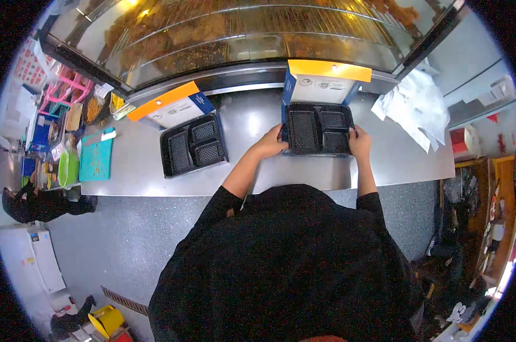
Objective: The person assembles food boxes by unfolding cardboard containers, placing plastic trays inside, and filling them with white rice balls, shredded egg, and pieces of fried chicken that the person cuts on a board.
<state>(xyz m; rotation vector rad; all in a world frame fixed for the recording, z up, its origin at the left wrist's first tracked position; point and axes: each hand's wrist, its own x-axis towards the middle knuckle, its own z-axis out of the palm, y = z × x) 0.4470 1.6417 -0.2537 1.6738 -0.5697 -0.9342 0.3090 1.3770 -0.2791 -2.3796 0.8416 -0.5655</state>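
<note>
On the steel counter in front of me sits an open cardboard meal box (330,71) with an orange and white raised lid and blue sides. A black plastic tray with three compartments (305,130) lies inside it, with nothing in its compartments. My left hand (268,143) grips the box and tray at their left side. At the right side, my right hand (360,142) holds the edge, thumb over the rim. To the left stands a second open box (169,108) of the same kind, with its own black tray (193,146), touched by neither hand.
A glass-fronted display cabinet (258,43) with food inside runs along the counter's back. White plastic bags (415,108) lie at the right. On the left are a teal cutting board (96,157) with a knife, a green container (68,169) and pink racks (67,88).
</note>
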